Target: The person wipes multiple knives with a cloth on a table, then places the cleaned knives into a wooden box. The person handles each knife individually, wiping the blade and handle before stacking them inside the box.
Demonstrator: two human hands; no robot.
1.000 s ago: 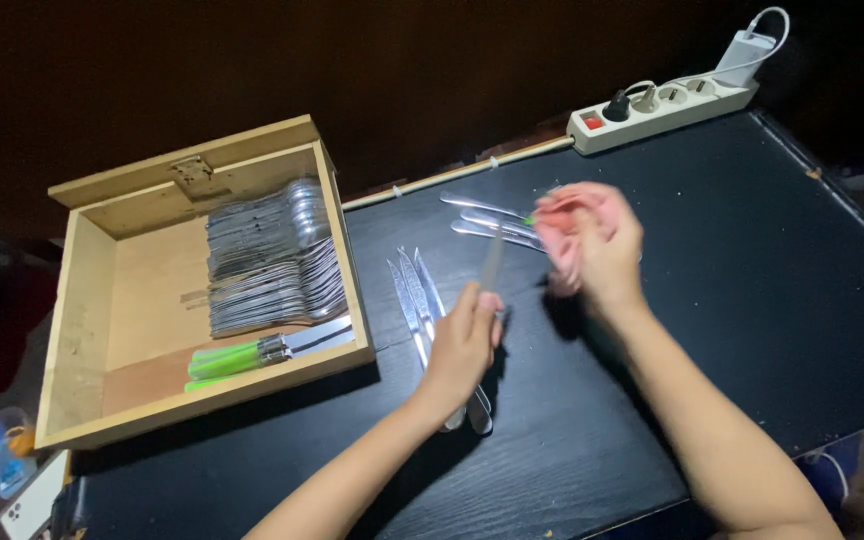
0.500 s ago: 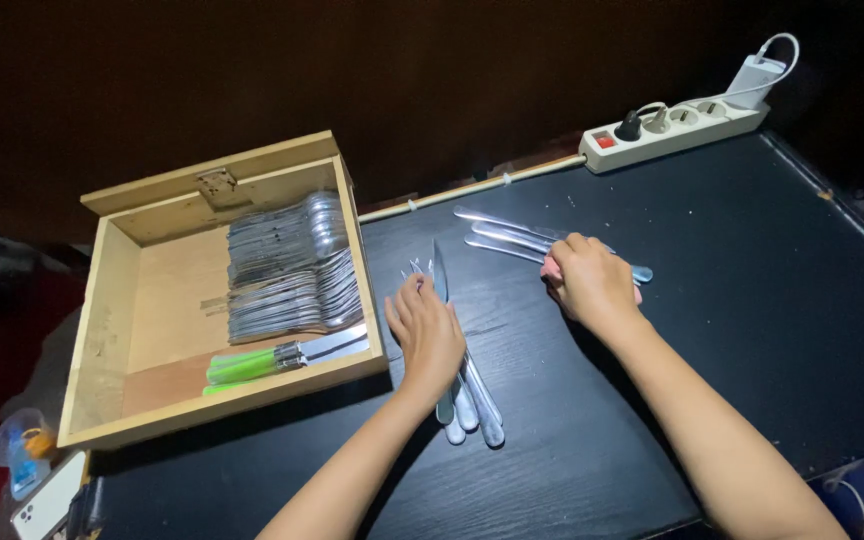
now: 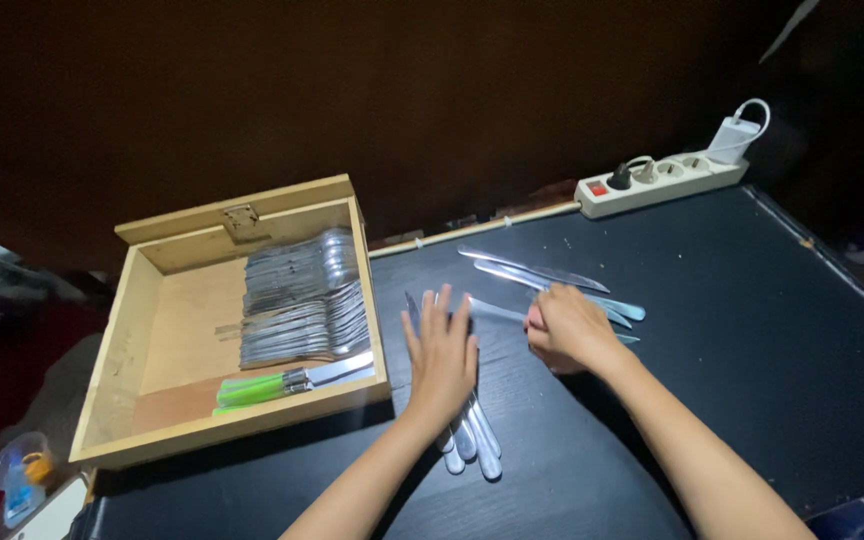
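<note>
My left hand [image 3: 442, 355] lies flat, fingers spread, on a small row of silver table knives [image 3: 474, 450] whose handles stick out toward me. My right hand [image 3: 567, 330] is closed in a fist around another silver knife [image 3: 497, 310]; its blade points left toward my left hand. Two more silver knives [image 3: 542, 272] lie just beyond my right hand on the black table [image 3: 752, 330]. The two hands are close but apart.
An open wooden box [image 3: 252, 425] at the left holds stacked spoons [image 3: 302, 262], forks [image 3: 302, 328] and green-handled knives [image 3: 257, 388]. A white power strip [image 3: 662, 180] with a charger [image 3: 732, 135] lies along the back edge. A phone [image 3: 52, 515] sits at the bottom left.
My left hand laid its knife down with the row and flattened over it. My right hand came down from the air onto the far knives and drew one nearer.
</note>
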